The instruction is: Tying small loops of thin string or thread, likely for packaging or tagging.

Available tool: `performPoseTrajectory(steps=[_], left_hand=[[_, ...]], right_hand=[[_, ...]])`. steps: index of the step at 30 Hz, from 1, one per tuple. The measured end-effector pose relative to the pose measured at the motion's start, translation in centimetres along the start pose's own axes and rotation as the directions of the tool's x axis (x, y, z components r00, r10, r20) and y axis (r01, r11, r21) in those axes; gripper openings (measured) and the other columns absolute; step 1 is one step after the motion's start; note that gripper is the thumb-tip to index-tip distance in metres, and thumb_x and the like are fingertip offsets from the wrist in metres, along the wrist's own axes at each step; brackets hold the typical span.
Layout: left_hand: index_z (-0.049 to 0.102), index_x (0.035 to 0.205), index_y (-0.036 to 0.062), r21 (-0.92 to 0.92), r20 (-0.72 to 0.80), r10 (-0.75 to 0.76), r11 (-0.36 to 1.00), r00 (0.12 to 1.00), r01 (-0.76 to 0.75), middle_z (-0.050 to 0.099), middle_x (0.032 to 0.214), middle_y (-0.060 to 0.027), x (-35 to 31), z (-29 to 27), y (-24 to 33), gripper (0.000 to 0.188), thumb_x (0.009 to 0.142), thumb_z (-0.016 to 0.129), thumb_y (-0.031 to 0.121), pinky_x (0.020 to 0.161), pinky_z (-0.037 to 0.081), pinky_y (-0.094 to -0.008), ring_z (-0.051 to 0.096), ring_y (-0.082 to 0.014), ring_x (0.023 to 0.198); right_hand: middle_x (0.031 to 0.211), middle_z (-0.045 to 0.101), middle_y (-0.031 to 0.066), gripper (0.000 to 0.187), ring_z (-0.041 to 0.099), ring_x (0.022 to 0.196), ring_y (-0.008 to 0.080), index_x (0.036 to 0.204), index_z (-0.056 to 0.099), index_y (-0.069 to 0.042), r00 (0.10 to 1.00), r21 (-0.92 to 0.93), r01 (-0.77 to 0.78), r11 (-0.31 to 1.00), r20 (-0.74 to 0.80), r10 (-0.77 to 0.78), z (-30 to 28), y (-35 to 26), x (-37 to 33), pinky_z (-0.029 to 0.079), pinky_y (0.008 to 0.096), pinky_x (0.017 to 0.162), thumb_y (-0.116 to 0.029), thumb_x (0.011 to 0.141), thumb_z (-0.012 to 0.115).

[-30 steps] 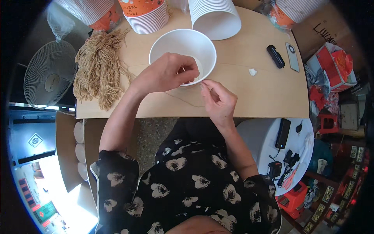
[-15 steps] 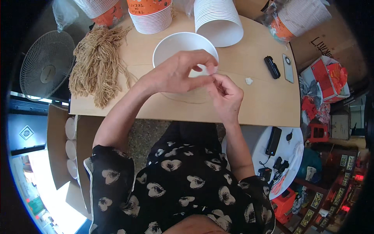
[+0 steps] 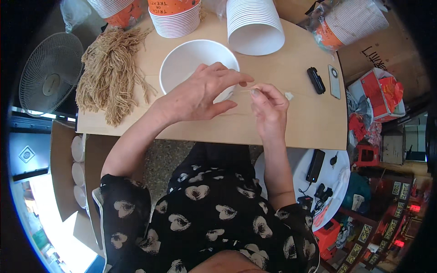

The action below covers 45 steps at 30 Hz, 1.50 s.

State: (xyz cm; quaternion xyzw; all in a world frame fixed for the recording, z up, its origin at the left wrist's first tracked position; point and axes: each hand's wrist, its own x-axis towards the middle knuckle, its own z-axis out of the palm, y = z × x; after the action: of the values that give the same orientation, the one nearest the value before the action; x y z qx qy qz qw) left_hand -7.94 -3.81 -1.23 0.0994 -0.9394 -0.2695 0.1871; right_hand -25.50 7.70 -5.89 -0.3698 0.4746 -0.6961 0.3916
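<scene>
My left hand (image 3: 198,94) hovers over the near rim of a white paper bucket (image 3: 184,57), thumb and fingers apart, holding nothing. To its right, my right hand (image 3: 271,109) is closed in a pinch. A short pale end of thin string (image 3: 246,90) sticks out from between its thumb and forefinger toward the left hand; the rest of it is hard to see. The bucket stands mouth up on the table (image 3: 305,123). A loose bundle of tan string (image 3: 109,77) lies at the table's left.
Nested white buckets (image 3: 255,32) lie on their side at the back, beside an upright orange-printed stack (image 3: 175,20). A bagged stack (image 3: 350,27) is far right. Nearer are a black case (image 3: 316,80), a phone (image 3: 334,82) and a white scrap (image 3: 288,96). A fan (image 3: 51,84) stands left.
My hands have come apart: the left has drawn back leftward and opened, while the right keeps its pinch. The view has shifted slightly, and the bucket sits further left in it.
</scene>
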Motion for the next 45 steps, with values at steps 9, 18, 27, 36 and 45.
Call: performPoseTrajectory(steps=[9, 18, 27, 36, 45], left_hand=[[0.062, 0.120, 0.0049, -0.041, -0.062, -0.060, 0.997, 0.996, 0.057, 0.067, 0.106, -0.0079, -0.6, -1.1, 0.1, 0.045, 0.077, 0.075, 0.009, 0.081, 0.051, -0.0339, 0.063, -0.0235, 0.090], [0.062, 0.118, -0.0040, -0.695, 0.329, -0.246, 0.590, 0.912, 0.410, 0.070, 0.098, -0.0118, 0.7, -0.9, -1.2, 0.029, 0.097, 0.062, 0.016, 0.073, 0.055, -0.0248, 0.067, -0.0130, 0.079], [0.060, 0.118, -0.0033, -0.807, 0.394, -0.249, 0.367, 0.884, 0.463, 0.069, 0.101, -0.0119, 0.8, -1.5, -1.3, 0.026, 0.102, 0.053, 0.016, 0.079, 0.055, -0.0248, 0.068, -0.0148, 0.088], [0.065, 0.110, -0.0017, -0.766, 0.419, -0.289, 0.397, 0.861, 0.506, 0.069, 0.090, -0.0061, 1.6, -1.2, -1.0, 0.023, 0.099, 0.060, 0.017, 0.073, 0.053, -0.0224, 0.066, -0.0107, 0.080], [0.068, 0.107, -0.0017, -0.691, 0.382, -0.329, 0.519, 0.864, 0.503, 0.068, 0.086, -0.0053, 1.4, -1.8, -1.2, 0.022, 0.099, 0.060, 0.018, 0.073, 0.054, -0.0232, 0.065, -0.0096, 0.077]], right_hand=[[0.071, 0.057, -0.0059, 0.013, 0.040, 0.057, -0.0007, 0.099, 0.069, -0.002, 0.998, -0.121, 0.002, 0.993, 0.064, 0.006, 1.4, -0.8, 0.7, 0.027, 0.0180, 0.049, -0.010, 0.089, 0.071], [0.084, 0.070, 0.0024, 0.014, 0.058, 0.072, 0.0033, 0.102, 0.069, 0.001, 0.997, -0.051, -0.004, 0.999, 0.073, 0.007, 2.2, -0.9, 0.5, 0.042, 0.0171, 0.061, -0.009, 0.092, 0.069], [0.079, 0.065, 0.0015, 0.007, 0.057, 0.070, 0.0037, 0.097, 0.063, 0.001, 0.988, -0.161, 0.068, 0.985, 0.151, -0.043, 0.7, -2.6, 1.1, 0.044, 0.0198, 0.061, -0.006, 0.093, 0.062], [0.077, 0.063, 0.0012, 0.004, 0.061, 0.073, 0.0060, 0.093, 0.061, 0.002, 0.972, -0.329, 0.038, 0.944, 0.230, 0.040, -1.0, -4.1, 1.9, 0.048, 0.0200, 0.065, 0.002, 0.090, 0.061], [0.074, 0.057, -0.0009, 0.004, 0.055, 0.069, 0.0052, 0.089, 0.057, 0.001, 0.905, -0.638, 0.219, 0.738, 0.416, 0.092, 0.5, -6.7, 2.7, 0.045, 0.0215, 0.062, -0.001, 0.093, 0.058]])
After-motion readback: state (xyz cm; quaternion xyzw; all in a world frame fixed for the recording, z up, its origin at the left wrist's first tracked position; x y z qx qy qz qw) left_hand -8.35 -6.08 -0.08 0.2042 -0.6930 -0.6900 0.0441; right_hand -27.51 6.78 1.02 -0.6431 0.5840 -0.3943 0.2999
